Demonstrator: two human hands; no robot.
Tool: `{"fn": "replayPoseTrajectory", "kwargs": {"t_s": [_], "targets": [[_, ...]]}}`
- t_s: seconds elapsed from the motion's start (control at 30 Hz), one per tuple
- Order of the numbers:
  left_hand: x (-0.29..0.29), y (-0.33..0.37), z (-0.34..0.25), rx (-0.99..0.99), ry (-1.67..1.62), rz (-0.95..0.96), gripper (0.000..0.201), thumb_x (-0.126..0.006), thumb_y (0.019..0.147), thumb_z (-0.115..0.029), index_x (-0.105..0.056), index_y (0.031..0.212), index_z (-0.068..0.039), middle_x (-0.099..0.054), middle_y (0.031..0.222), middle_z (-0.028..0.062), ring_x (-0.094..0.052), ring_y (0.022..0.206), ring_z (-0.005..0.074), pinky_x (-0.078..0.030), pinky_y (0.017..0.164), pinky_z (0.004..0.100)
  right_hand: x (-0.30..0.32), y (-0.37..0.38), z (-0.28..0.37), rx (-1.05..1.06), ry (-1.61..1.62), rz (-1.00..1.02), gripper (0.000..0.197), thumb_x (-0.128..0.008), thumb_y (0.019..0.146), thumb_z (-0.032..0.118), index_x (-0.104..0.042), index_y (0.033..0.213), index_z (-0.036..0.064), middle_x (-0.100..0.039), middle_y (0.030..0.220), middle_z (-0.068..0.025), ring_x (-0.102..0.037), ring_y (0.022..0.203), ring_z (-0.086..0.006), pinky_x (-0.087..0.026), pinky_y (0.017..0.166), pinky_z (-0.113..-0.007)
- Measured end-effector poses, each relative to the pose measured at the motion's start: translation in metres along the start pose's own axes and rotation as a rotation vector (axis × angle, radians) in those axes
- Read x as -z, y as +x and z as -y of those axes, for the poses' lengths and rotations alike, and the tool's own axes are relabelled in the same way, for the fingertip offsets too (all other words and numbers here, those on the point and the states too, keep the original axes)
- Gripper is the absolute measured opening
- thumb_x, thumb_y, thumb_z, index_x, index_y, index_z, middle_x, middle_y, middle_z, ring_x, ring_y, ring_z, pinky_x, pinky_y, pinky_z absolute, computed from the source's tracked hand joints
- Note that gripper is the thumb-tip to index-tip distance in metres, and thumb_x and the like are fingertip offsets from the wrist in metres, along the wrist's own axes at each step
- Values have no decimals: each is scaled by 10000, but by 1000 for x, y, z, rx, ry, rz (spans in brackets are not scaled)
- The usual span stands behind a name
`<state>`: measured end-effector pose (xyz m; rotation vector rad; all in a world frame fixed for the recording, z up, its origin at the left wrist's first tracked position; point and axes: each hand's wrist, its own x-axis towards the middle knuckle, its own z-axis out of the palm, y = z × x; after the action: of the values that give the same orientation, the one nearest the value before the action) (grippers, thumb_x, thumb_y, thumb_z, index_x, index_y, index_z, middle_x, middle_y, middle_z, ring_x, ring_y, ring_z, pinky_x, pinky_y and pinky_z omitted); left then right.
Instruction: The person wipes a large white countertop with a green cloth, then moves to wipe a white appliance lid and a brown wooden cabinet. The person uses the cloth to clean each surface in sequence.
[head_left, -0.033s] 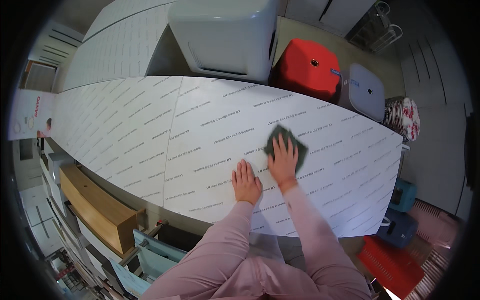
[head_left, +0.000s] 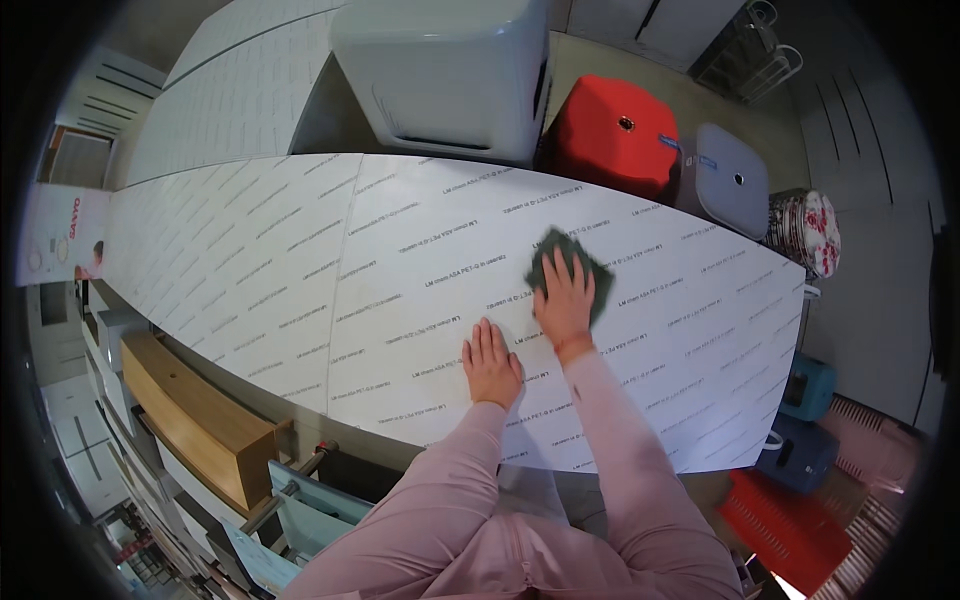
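Note:
My right hand (head_left: 566, 298) lies flat on a dark green cloth (head_left: 553, 243), fingers stretched out and a little apart. The cloth is spread in a rough diamond on the white tabletop (head_left: 420, 230), and its corners show beyond my fingers and to either side. A reddish band circles my right wrist. Nearer to me and to the left, my left hand (head_left: 492, 366) rests palm down on the bare surface, open, with nothing in it. Rows of small print run slantwise across the tabletop. Both arms are in pink sleeves.
Along the far edge stand a big pale grey bin (head_left: 445, 80), a red container (head_left: 612, 135) and a grey one (head_left: 728, 180). Floral-covered round things (head_left: 818, 235) sit at the far right. A wooden drawer front (head_left: 195, 420) is at lower left, a red basket (head_left: 785, 530) at lower right.
My right hand and the green cloth have slid a short way farther from me and slightly left. My left hand stays in place.

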<state>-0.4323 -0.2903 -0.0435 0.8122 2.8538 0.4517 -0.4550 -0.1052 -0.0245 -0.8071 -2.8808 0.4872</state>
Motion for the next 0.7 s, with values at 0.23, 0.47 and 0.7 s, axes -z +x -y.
{"fn": "replayPoseTrajectory", "kwargs": {"t_s": [0.23,0.47,0.7], "targets": [[3,1,-4,-14,10,34,650,-498,933,-253,-372,1499,41,-312,1617,192,-253,1510,351,-148,1232,525,-12,17,0,-71,-44,9,606,-586,924,234,-451,1504,119,-362,1608,-31,-305,1479,-302,-218,1216,-550],[0,0,-3,-16,-9,-35,636,-537,921,-229,-403,1486,29,-347,1603,181,-286,1499,341,-169,1228,525,14,-285,8,-5,-56,359,667,-655,848,296,-496,1483,165,-358,1607,-35,-299,1475,-317,-229,1181,-615],[-4,0,1,-41,28,-68,635,-518,919,-224,-386,1480,42,-331,1602,208,-288,1491,367,-179,1218,536,21,-116,-38,33,4,149,666,-644,865,343,-488,1486,159,-335,1620,-58,-310,1461,-352,-237,1182,-593]]}}
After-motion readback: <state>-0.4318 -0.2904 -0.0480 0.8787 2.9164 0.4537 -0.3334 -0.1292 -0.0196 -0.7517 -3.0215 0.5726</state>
